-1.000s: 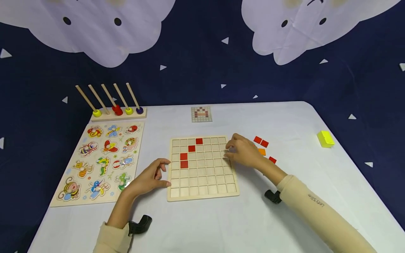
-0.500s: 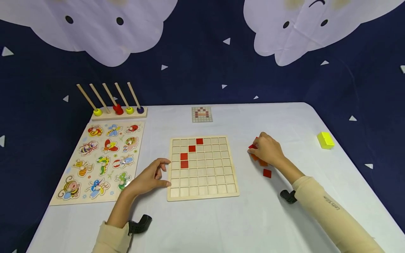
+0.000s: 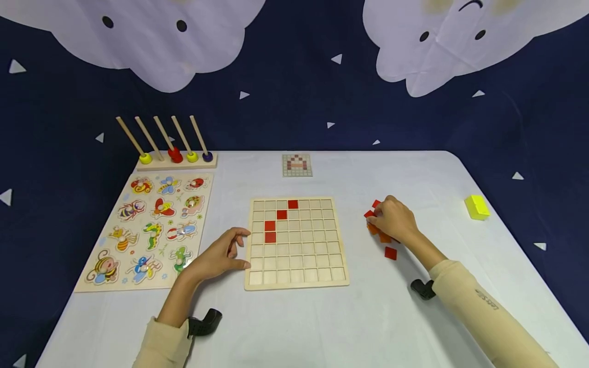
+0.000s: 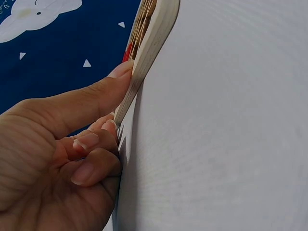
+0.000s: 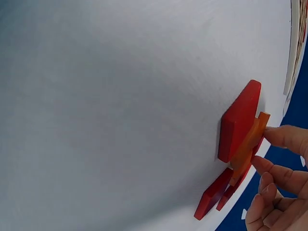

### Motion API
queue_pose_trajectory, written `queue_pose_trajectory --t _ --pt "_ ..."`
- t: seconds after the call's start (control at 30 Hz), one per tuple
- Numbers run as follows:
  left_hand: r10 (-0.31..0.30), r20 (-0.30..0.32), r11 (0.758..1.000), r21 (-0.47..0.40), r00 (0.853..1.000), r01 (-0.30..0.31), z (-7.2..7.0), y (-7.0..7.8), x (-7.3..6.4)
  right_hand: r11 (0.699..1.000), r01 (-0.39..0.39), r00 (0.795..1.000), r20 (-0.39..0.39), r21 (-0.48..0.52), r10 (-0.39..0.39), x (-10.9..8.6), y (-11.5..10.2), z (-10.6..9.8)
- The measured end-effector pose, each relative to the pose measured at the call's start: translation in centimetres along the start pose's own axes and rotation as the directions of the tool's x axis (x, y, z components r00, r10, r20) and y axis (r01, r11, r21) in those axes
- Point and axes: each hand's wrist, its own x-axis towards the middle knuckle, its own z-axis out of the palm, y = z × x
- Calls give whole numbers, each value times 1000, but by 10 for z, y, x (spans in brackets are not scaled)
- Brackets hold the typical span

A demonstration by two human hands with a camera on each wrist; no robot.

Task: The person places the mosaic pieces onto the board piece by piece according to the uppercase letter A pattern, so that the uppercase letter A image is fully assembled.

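Bare table (image 3: pixel 359 240) between grid board (image 3: pixel 296 278) and tiles (image 3: pixel 390 253), seemingly unobstructed.

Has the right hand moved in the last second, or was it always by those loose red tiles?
Yes. The right hand has moved rightward, off the wooden grid board, to the loose red and orange tiles on the table beside it.
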Motion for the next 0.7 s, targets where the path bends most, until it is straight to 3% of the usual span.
queue_pose_trajectory --t 0.2,0.37,0.57,0.7 --pt "-5 -3 1000 7 1000 5 0 1 0 1000 31 999 -9 3 -30 2 -5 -1" --pt "-8 -2 1000 13 1000 8 0 2 0 994 108 994 -33 27 -107 -1 -24 0" --pt "-6 -5 1000 20 1000 6 1 3 0 968 247 967 -70 37 -244 -4 -61 8" --pt "-9 -8 1000 17 1000 10 1 3 1 942 331 943 -54 43 -329 -7 -86 18"
